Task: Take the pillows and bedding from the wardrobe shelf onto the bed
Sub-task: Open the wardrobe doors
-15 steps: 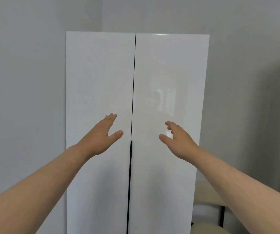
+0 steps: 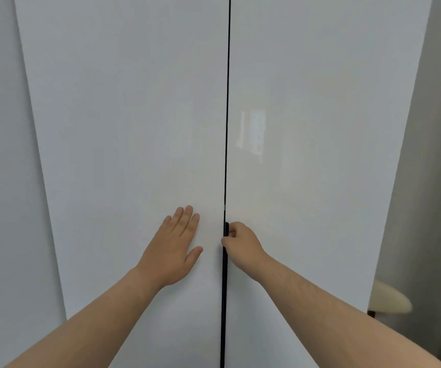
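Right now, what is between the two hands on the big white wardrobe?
The head view shows a strip of the glossy white left door and the thin dark gap between the doors separating the flat left hand from the curled right hand.

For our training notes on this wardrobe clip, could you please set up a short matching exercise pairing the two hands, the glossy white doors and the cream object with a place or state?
Things:
1. left hand
2. right hand
3. glossy white wardrobe doors
4. cream rounded object

States or places:
A. both shut
B. fingers hooked into the dark gap between the doors
C. low at the right, beside the wardrobe
D. spread flat on the left door

Pairs: 1-D, 2-B, 3-A, 4-C
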